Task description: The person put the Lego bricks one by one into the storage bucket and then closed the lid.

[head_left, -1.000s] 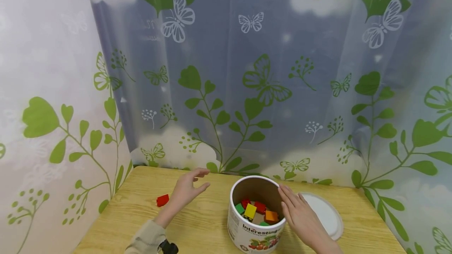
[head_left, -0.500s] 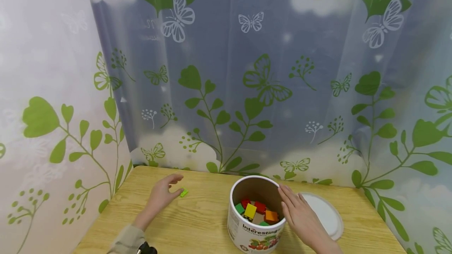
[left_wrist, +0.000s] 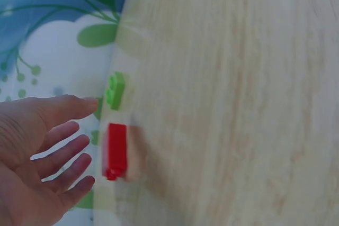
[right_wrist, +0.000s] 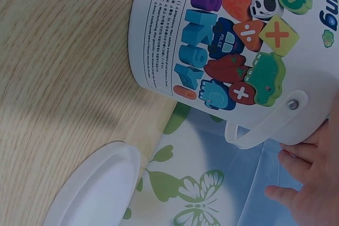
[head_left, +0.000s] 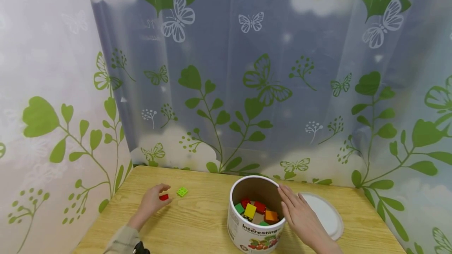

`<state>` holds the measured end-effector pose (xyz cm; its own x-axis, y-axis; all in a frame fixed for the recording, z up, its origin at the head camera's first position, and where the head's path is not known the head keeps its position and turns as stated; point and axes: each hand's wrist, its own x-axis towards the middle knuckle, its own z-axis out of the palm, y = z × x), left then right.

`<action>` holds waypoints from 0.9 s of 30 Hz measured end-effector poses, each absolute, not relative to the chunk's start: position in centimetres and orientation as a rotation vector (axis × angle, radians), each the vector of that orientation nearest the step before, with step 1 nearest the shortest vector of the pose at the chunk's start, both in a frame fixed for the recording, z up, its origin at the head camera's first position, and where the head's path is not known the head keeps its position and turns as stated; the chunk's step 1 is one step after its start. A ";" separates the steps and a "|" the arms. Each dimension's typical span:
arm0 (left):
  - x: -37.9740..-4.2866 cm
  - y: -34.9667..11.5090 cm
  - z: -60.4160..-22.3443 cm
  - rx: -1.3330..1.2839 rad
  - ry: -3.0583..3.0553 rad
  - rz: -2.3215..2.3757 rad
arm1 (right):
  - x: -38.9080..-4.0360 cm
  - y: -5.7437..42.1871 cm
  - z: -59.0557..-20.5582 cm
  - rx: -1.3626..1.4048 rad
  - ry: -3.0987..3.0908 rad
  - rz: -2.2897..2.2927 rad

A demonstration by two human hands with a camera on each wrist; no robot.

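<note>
On the left of the table my left hand [head_left: 152, 202] is at a red toy brick [head_left: 164, 197], thumb and fingers spread on either side of it. The left wrist view shows those fingers loosely extended, with a gap between them and the red brick [left_wrist: 117, 149]. A flat lime-green studded brick [head_left: 182, 191] lies just beyond the fingertips. My right hand [head_left: 300, 214] rests with straight fingers against the rim of a white bucket [head_left: 236, 222]. Inside the bucket are several blocks, among them a yellow block [head_left: 250, 210] and an orange block [head_left: 271, 217].
A white round lid [head_left: 328, 213] lies on the wooden table [head_left: 201, 222] right of the bucket, partly behind my right hand. The bucket has a white handle [right_wrist: 265, 128] at its side. A patterned curtain [head_left: 219, 89] closes off the table's back edge.
My left hand has moved left and lower, from above the green brick's spot to the red brick. The green brick has come into view. My right hand and the bucket stay put.
</note>
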<state>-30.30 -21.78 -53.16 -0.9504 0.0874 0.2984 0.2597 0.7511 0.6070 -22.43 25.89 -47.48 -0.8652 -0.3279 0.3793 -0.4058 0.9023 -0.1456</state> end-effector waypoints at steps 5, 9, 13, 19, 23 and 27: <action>-30.6 -22.5 -54.2 -0.216 -2.762 -0.988 | -22.4 25.8 -47.3 0.539 -2.725 0.318; -31.0 -23.0 -55.0 -0.195 -2.791 -0.935 | -22.4 25.8 -47.2 0.541 -2.721 0.315; -31.1 -23.3 -55.4 -0.177 -2.788 -0.931 | -22.4 25.8 -47.2 0.545 -2.717 0.310; -30.9 -23.2 -55.0 -0.156 -2.782 -0.953 | -22.4 25.8 -47.2 0.547 -2.715 0.311; -31.0 -23.1 -54.7 -0.162 -2.778 -0.961 | -22.4 25.8 -47.3 0.548 -2.715 0.308; -31.1 -22.9 -54.1 -0.184 -2.772 -0.989 | -22.4 25.9 -47.3 0.552 -2.715 0.305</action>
